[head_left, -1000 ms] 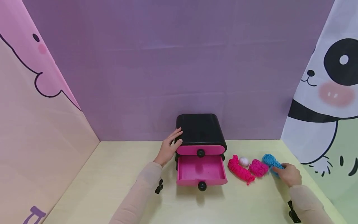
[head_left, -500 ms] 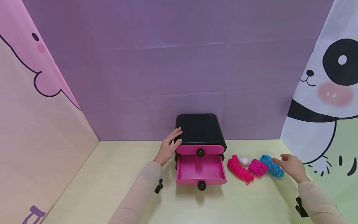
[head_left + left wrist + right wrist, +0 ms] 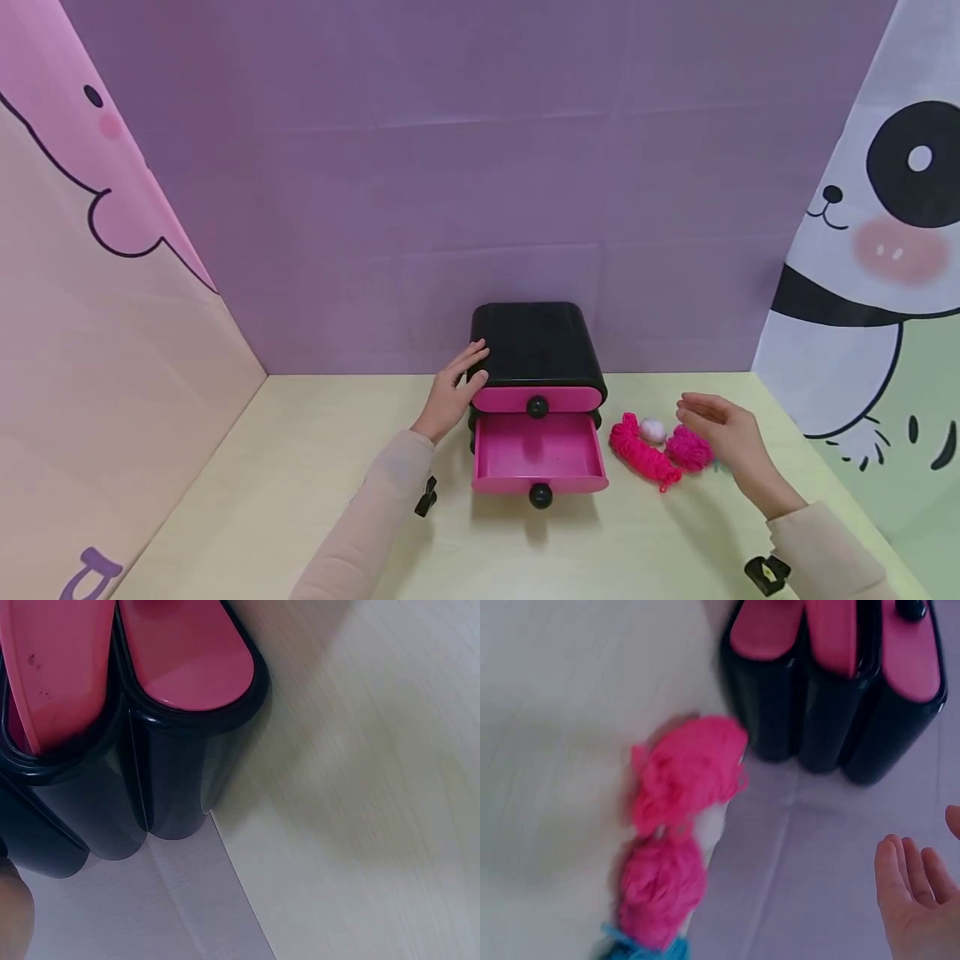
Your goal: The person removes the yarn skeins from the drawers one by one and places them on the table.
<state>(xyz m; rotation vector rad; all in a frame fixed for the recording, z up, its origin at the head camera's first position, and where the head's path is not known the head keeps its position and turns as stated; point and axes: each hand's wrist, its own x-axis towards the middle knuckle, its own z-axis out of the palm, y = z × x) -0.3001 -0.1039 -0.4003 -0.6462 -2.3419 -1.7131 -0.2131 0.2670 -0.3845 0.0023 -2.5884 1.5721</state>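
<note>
My left hand rests against the left side of a small black drawer cabinet, fingers extended along its top edge. One pink drawer is pulled out below a closed top drawer. Over the yarn on the right hovers my right hand, holding nothing, its fingers fairly straight. Beside it lie a magenta yarn bundle, a hot-pink yarn skein and a small white ball. In the head view the hand hides most of a blue yarn bundle, which shows at the bottom of the right wrist view.
The pale wooden tabletop meets a purple back wall. Printed side panels, one with a panda, stand at left and right. A black wrist strap sits on the right sleeve.
My right hand has let go of the blue yarn bundle, drawn back to the right, then risen and moved left over the yarn. The left hand has stayed on the cabinet.
</note>
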